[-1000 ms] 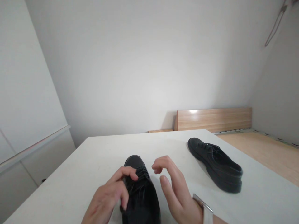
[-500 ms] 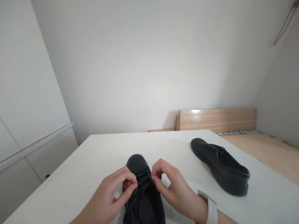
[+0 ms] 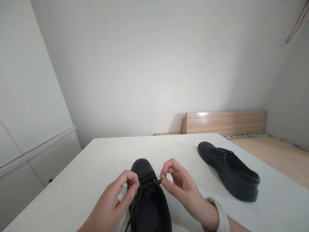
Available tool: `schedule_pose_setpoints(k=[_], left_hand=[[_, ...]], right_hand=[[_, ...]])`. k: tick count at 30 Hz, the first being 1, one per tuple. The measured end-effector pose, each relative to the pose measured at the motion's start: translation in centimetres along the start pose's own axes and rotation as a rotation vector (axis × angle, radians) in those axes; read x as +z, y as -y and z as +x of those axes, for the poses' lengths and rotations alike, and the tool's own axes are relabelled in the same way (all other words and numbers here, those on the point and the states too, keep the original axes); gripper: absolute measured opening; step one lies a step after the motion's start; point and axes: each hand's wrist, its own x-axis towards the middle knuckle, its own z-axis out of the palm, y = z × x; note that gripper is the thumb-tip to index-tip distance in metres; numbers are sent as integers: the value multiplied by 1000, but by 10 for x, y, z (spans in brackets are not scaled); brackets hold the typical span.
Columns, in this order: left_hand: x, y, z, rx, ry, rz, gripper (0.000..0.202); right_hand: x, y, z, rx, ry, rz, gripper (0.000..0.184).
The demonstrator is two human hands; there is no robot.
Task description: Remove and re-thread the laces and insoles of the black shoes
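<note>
A black lace-up shoe (image 3: 147, 199) stands on the white table (image 3: 96, 167) right in front of me, toe pointing away. My left hand (image 3: 116, 201) is closed in a pinch on the black shoelace (image 3: 148, 184) at the shoe's left side. My right hand (image 3: 180, 187) pinches the same lace at the right side, thumb and forefinger pressed together. The lace runs taut between the two pinches, across the top of the shoe. A pale watch strap (image 3: 220, 217) sits on my right wrist.
A second black shoe (image 3: 229, 170) lies on the table to the right, toe away from me. Behind the table a light wooden bed frame (image 3: 225, 122) stands against the grey wall. White cabinets (image 3: 29, 129) line the left side.
A second ago my right hand hung open above the shoe; it has closed on the lace. Both hands have since drawn slightly apart, stretching the lace.
</note>
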Motion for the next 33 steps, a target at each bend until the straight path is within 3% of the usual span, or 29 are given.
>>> schedule_pose_setpoints(k=[4,7,11,16,21,24,26,29,31,33], left_hand=[[-2,-3,1,-147,68,-202,30],[-2,0,1,-144,34,-258,29],[-1,-1,1,-91,-23,-330,29],[-3,-10,4,-169,-99,-408,28],[-5,-15,3,-83,-201,-268,21],[-10,-13,0,-34,-259,-197,22],[-14,-10,-2,-62,-167,-318,30],[-19,-6,-3,-114,63,-555,52],[-20,-5,-1,-105,79,-477,54],[-18,-5,2,-97,48,-231,43]], right_hand=[[-2,-3,2,41,44,252,25],[0,-6,3,56,23,316,28],[4,-4,3,40,-40,236,30],[5,1,0,88,-57,159,30],[2,1,-8,116,118,259,23],[0,2,-9,121,156,315,24],[-1,3,-6,126,141,325,31],[-2,-2,3,190,52,215,37],[-3,-10,8,255,19,86,40],[-5,-17,12,294,31,-13,45]])
